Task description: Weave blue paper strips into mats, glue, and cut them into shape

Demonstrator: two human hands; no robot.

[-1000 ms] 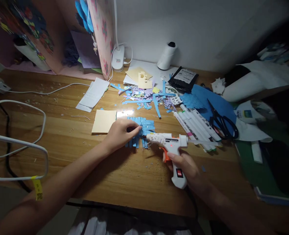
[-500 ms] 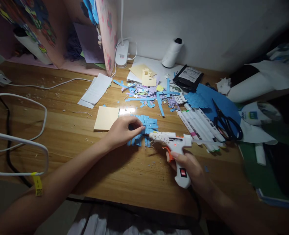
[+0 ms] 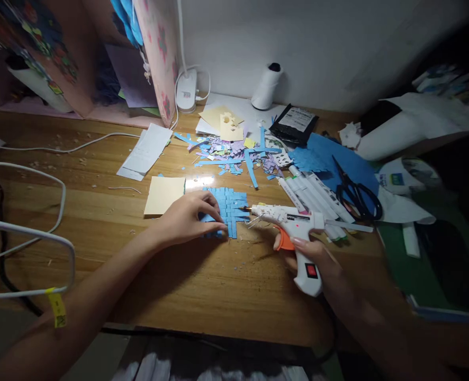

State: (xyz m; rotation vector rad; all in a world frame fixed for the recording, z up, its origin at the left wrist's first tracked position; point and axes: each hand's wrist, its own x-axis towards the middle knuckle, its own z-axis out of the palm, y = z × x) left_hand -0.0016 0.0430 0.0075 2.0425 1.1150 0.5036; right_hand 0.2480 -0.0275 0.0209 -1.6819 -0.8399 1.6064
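Note:
A small mat of woven blue paper strips (image 3: 234, 203) lies flat on the wooden desk, with loose strip ends around its edges. My left hand (image 3: 189, 217) rests over its left part, thumb and fingers curled together on the paper at the front edge and hiding that side. In my right hand (image 3: 312, 254) is a white hot glue gun (image 3: 294, 219), its fingers around the grip and near the orange trigger. The metal nozzle points left, at the mat's right edge. Thin glue strands and paper bits cling to the barrel, and a glue stick sticks out behind.
A cream paper square (image 3: 165, 196) lies left of the mat. Behind are paper scraps (image 3: 226, 148) and a white thread cone (image 3: 267, 87). Markers (image 3: 314, 193) and black scissors (image 3: 355, 193) lie at right. A white tube frame (image 3: 65, 243) stands at left.
The glue gun has drawn back rightward from my left fingertips, uncovering more of the mat. My left fingers have lowered toward the mat's front edge. The view has shifted slightly.

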